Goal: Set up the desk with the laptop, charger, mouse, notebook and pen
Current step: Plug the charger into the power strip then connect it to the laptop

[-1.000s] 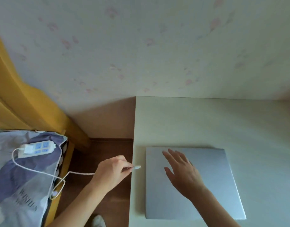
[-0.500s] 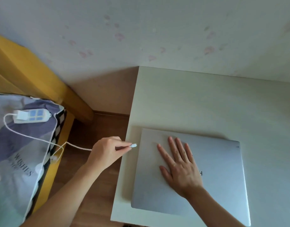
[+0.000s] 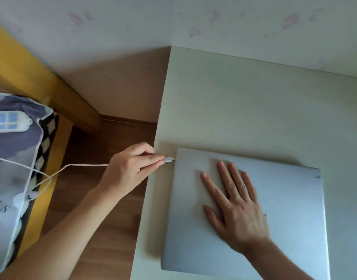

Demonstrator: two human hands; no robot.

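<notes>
On the pale counter (image 3: 244,102) lies the closed silver laptop (image 3: 290,229), near the left edge. Flat on its lid rests the right hand (image 3: 234,207), fingers spread. Left hand (image 3: 131,172) — its grip pinching the charger plug (image 3: 169,159) — holds the tip just at the laptop's left side; white cable (image 3: 82,165) trails back to a power strip (image 3: 9,122) on the bed.

A silver laptop (image 3: 278,209) is lying on a cream desk (image 3: 244,102), a white cable (image 3: 86,165) trailing past a yellow bed frame (image 3: 38,81); grey-purple bedding (image 3: 14,158) is showing a black-and-white checked edge, beneath pale wallpaper (image 3: 153,21) with faint pink marks.
</notes>
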